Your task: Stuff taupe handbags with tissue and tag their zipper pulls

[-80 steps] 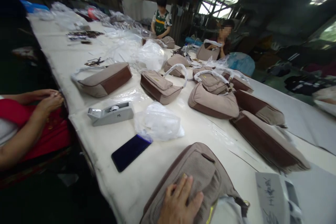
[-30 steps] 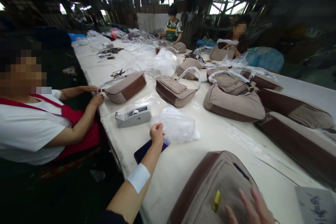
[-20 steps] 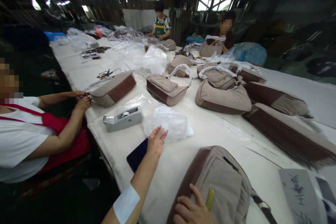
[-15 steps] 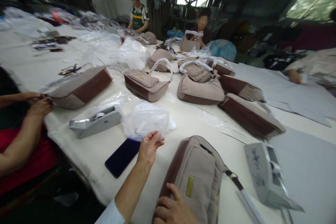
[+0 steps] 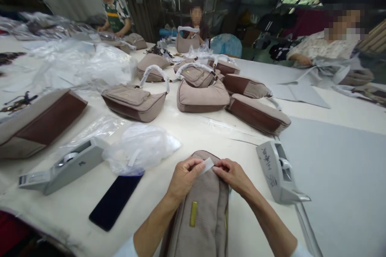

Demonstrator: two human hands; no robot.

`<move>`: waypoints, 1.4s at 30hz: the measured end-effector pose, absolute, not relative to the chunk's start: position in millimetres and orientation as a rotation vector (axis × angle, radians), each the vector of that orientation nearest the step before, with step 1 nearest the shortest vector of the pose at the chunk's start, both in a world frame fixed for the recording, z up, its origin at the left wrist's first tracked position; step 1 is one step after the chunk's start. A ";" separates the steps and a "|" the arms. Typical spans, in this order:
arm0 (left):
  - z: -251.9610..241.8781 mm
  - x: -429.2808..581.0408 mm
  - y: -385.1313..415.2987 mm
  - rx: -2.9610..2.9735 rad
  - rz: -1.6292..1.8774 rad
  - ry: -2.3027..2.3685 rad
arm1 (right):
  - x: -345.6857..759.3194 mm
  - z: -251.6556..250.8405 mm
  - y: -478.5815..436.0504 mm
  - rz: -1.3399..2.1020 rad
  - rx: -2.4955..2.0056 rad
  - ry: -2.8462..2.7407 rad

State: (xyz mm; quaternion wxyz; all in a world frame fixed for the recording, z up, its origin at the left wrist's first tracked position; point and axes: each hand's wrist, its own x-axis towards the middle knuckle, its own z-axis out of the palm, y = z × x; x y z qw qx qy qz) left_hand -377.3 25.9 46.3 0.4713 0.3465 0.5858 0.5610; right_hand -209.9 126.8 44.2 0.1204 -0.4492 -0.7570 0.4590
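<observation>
A beige handbag (image 5: pixel 205 192) with brown leather sides lies on the table in front of me, its gold plate facing up. My left hand (image 5: pixel 187 176) is closed, pinching a small white slip (image 5: pixel 207 165) between thumb and fingers over the bag's far end. On the other side of the slip, my right hand (image 5: pixel 230 172) is closed too, thumb and forefinger pinched at its right edge. The zip pull is hidden under the hands and slip.
A black phone (image 5: pixel 116 200) and a grey tape dispenser (image 5: pixel 72 164) lie to the left, beside a crumpled plastic bag (image 5: pixel 141 146). Another tape dispenser (image 5: pixel 279 172) stands right. Several handbags (image 5: pixel 203 96) sit farther back. Co-workers (image 5: pixel 116 16) are around the table.
My right hand has left the bag's near side and moved up to its far end. My left hand has come over the bag to meet it. The view has turned right.
</observation>
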 end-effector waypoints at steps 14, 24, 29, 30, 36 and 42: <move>51.6 -396.1 45.6 1.090 1.089 1.650 | -203.6 14.5 117.2 1.450 -1.133 -1.835; 71.9 -399.8 54.7 1.287 0.953 1.710 | -206.3 26.1 113.4 1.045 -1.057 -2.132; 71.8 -403.1 53.3 1.390 0.877 1.717 | -207.0 24.3 113.1 1.052 -1.078 -2.137; 70.8 -404.9 52.4 1.401 0.865 1.710 | -207.2 24.1 113.0 1.056 -1.080 -2.130; 68.8 -409.6 48.5 1.402 0.837 1.690 | -208.5 24.3 112.9 1.021 -1.071 -2.158; 75.5 -401.2 55.0 1.440 0.853 1.668 | -212.2 29.0 111.6 0.941 -0.959 -2.220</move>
